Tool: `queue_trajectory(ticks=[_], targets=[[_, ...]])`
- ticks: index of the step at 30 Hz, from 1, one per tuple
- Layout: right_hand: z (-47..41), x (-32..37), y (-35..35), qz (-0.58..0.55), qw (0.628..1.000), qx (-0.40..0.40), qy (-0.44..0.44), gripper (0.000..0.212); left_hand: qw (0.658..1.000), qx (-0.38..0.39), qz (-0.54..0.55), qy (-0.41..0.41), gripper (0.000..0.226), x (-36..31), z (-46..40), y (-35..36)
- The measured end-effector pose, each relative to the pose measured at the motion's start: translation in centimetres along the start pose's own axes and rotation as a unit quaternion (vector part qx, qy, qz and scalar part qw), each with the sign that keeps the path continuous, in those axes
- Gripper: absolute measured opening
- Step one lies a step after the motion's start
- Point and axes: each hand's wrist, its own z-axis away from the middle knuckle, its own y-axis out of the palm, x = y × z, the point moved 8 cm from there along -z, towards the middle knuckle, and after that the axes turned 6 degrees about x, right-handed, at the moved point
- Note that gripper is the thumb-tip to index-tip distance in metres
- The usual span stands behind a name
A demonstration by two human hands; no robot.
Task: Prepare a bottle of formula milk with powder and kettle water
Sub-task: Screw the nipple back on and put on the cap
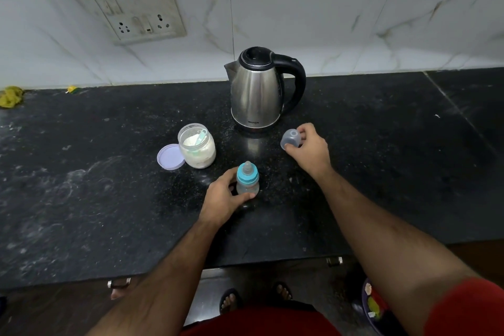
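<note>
A small baby bottle (247, 181) with a blue collar and clear teat stands upright on the black counter (109, 185). My left hand (222, 199) wraps around its body. My right hand (311, 148) holds the bottle's clear dome cap (290, 139) just above the counter, to the right of the bottle. An open glass jar of white powder (197, 148) with a pale green scoop inside stands left of the bottle. Its lilac lid (170, 157) lies beside it. The steel kettle (256, 90) with a black handle stands behind, lid shut.
A wall socket plate (136, 8) hangs on the tiled wall at the back left. A yellow cloth (11, 96) lies at the counter's far left edge. The counter's front edge runs just before my body, with drawer handles below.
</note>
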Motion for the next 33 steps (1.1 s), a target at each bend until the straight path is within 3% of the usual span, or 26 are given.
queue_trajectory(ticks=[2, 10, 18, 22, 33], targets=[[2.0, 1.3, 0.2, -0.046, 0.999, -0.006, -0.027, 0.051, 1.000, -0.006, 0.008, 0.004, 0.064, 0.1, 0.1, -0.1], [9.3, 5.0, 1.0, -0.172, 0.981, -0.018, -0.084, 0.040, 1.000, 0.004, 0.017, 0.022, 0.059, 0.6, 0.5, -0.4], [11.5, 8.8, 4.1, -0.013, 0.981, 0.028, -0.193, 0.059, 0.998, 0.017, 0.037, 0.039, 0.056, 1.4, 0.8, -0.3], [11.5, 9.2, 5.6, 0.061, 0.972, 0.068, -0.216, 0.056, 0.998, 0.017, 0.034, 0.047, 0.053, 1.3, 0.8, -0.4], [11.4, 8.4, 6.1, 0.092, 0.972, 0.050, -0.211, 0.053, 0.997, 0.033, 0.042, 0.051, 0.056, 1.6, 0.5, -0.2]])
